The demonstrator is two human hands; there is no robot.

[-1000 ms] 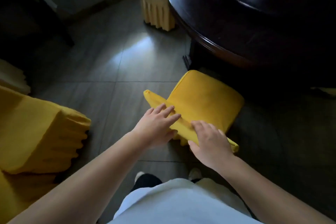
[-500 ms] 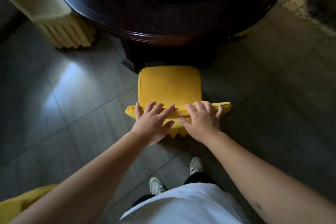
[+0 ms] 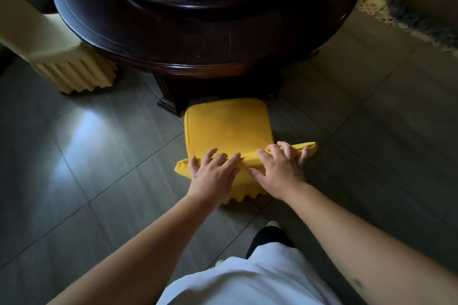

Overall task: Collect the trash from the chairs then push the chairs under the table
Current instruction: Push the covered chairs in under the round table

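From the head camera, the left hand (image 3: 214, 176) and right hand (image 3: 280, 171) are lying side by side on the top rail of the yellow chair (image 3: 229, 126), fingers spread and draped over it, likely to drive it squarely forward. The chair's seat is pointing at the table (image 3: 205, 57), its front edge reaching the table's near rim.

Left hand (image 3: 213, 176): arm extended toward 12 o'clock, fingers spread, fairly straight. Right hand (image 3: 281, 168): alongside at 3 o'clock, fingers curled.
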